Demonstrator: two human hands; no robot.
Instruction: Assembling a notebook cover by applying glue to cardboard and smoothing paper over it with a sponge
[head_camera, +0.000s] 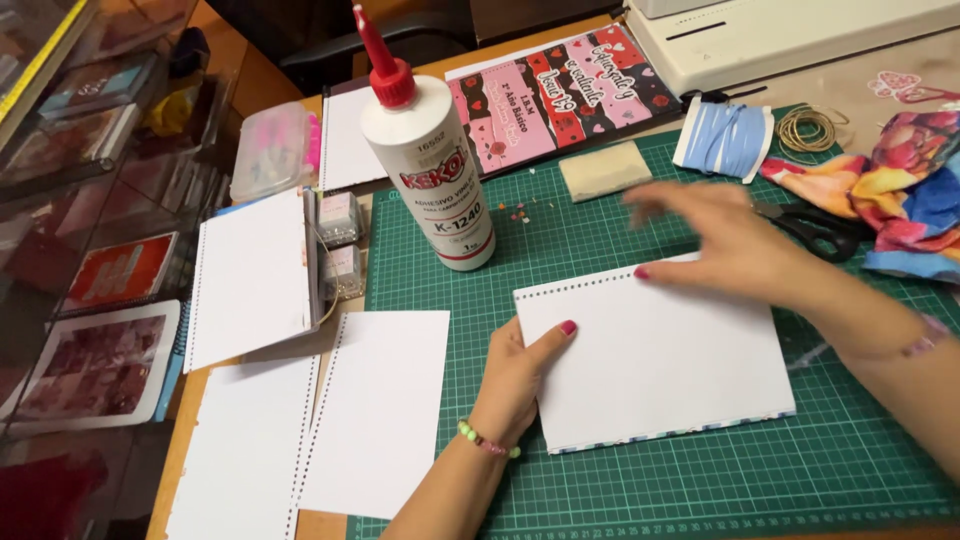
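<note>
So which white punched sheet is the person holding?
The one on the green mat, under both hands: left hand, right hand. The other sheets lie untouched, further left.

hands 2 (515, 375) (725, 235) | glue bottle 1 (428, 150) | punched white sheets 5 (650, 355) | scissors 1 (815, 228) | mat 1 (700, 490)
</note>
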